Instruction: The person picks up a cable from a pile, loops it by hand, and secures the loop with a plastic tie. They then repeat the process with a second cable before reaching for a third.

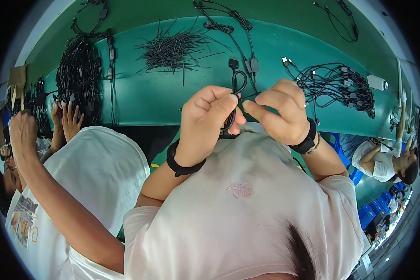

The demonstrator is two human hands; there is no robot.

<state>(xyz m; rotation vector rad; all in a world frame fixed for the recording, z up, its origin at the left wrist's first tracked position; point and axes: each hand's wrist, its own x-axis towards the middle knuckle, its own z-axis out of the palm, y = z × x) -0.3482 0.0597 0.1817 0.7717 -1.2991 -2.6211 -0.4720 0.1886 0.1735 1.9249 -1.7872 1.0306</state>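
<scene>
Bench (284, 42): beyond left hand (207, 114) and right hand (280, 112). Cables (347, 88): heaped ahead-right; whether tied, unclear. Ties (172, 50): heaped ahead-left, many remaining. Right hand: fingertips narrow; any hold, cannot tell. Folded cable (233, 84): in left hand's grip; folding done, fastening seemingly unfinished.

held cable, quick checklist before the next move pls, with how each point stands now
1. Black cable gripped: ok, its looped part sits between the left hand's thumb and fingers.
2. Connector uncovered: ok, it sticks out beyond the left hand.
3. Right hand holding a strip: cannot tell, its fingers are beside the cable but the detail is too small.
4. Pile of thin black strips on the green table: ok, ahead and to the left.
5. Space just beyond the hands free of other cables: not ok, some lie there.
</scene>
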